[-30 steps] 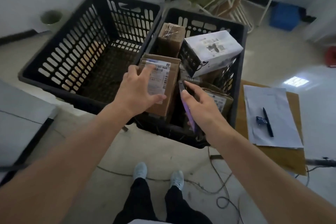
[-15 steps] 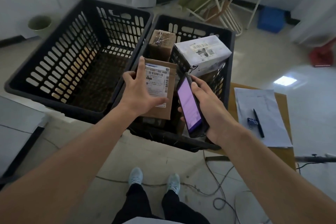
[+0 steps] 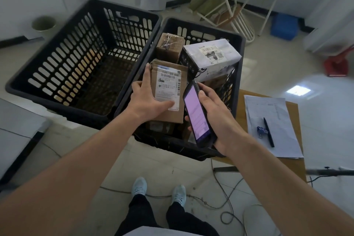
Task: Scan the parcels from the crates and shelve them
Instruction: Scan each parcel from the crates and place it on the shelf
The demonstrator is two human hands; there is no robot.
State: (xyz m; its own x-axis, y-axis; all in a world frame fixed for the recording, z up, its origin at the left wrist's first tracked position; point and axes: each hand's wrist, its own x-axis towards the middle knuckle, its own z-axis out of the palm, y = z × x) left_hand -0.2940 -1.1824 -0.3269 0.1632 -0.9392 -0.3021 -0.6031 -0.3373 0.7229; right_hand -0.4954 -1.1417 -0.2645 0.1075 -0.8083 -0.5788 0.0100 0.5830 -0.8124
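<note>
Brown cardboard is what the left hand (image 3: pixel 148 99) is gripping at the centre of the frame: a labelled parcel (image 3: pixel 170 92), held with fingers along its left edge and the thumb pressing across the lower part of the white shipping label, raised a little above the other packages in the right crate (image 3: pixel 240 48). The right hand (image 3: pixel 216 115) is wrapping its fingers round a handheld scanner (image 3: pixel 197 115), whose lit pinkish screen is facing up and whose top end is sitting just beside the parcel's label. The scan looks to be happening right now, though I cannot tell whether it is registering. Behind the held parcel, toward the upper middle of the frame, a white wrapped parcel (image 3: pixel 212 59) and a taped brown box (image 3: pixel 169 46) are waiting in the same crate, and more cardboard is showing underneath. The left crate (image 3: pixel 24 84), filling the left of the frame, is showing no parcels, so I judge that half finished. No shelf is in view, so shelving this parcel and the rest remains ahead. At the right, a pen (image 3: pixel 268 132) and a binder clip (image 3: pixel 261 130) are lying on sheets of paper (image 3: pixel 283 120).
</note>
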